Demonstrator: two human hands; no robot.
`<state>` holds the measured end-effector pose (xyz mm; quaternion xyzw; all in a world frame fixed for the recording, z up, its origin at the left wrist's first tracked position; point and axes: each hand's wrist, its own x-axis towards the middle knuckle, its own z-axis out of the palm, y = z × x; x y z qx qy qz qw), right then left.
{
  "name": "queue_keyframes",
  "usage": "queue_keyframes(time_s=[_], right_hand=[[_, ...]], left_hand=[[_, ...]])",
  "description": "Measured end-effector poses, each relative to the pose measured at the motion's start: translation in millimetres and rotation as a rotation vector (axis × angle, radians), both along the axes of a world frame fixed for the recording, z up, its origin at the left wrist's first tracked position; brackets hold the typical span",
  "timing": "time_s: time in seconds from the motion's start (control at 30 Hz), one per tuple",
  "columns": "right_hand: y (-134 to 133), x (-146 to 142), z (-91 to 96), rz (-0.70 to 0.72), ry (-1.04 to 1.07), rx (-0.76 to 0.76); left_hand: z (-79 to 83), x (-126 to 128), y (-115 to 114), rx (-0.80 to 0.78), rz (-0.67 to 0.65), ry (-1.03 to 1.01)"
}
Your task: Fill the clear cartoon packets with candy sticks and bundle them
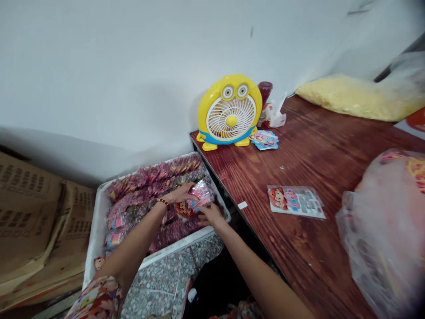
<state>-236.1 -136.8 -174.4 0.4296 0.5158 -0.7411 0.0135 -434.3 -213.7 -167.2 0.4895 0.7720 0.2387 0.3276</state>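
Packet point(206, 191), clear with a pink printed card, lies between the person's left hand point(179, 195) and right hand point(212, 215), over the right end of a white box point(93, 232). The left hand grasps the packet from its left side, thumb and fingers on the plastic. The right hand has its fingers curled against the packet's near edge; I cannot tell whether they grip it or only touch it. A beaded bracelet point(162, 202) circles the left wrist, and a flowered sleeve point(101, 297) covers the left upper arm.

The box stands beside the worktop point(292, 164), its right edge close to the worktop's left edge. Rows of shiny, dark pink packs point(156, 169) fill it, running lengthwise, with brighter printed cards point(114, 239) showing near its left edge. Speckled floor point(159, 283) shows past the box's near edge.

On the worktop, which is wood-grained and reddish brown, a white scrap point(242, 205) lies at the left edge. Further in from that edge is a flat pouch point(296, 202) with a red-haired cartoon figure. A yellow fan point(231, 120) with two round eyes stands upright at the far left corner; a pile of cards point(265, 140) is by its foot, and a tissue pack point(275, 118) sits just behind. A yellow bag point(352, 97) stretches along the far edge, and a bulging clear bag point(388, 221) rests toward the right.

Brown cartons point(29, 212) stand left of the box.
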Motion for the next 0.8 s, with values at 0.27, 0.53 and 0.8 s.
queue_keyframes(time_s=[0.27,0.53,0.8], right_hand=[[-9.6,34.8,-10.7,0.046,-0.021,0.185],[-24.3,37.2,-11.7,0.19,0.035,0.405],[-15.2,63.1,-5.1,0.278,0.095,0.482]], left_hand=[[-14.9,2.1,-26.7,-0.016,-0.028,0.138],[-32.0,28.5,-63.1,0.153,0.113,0.311],[-48.2,28.6,-79.8,0.138,0.059,0.259]])
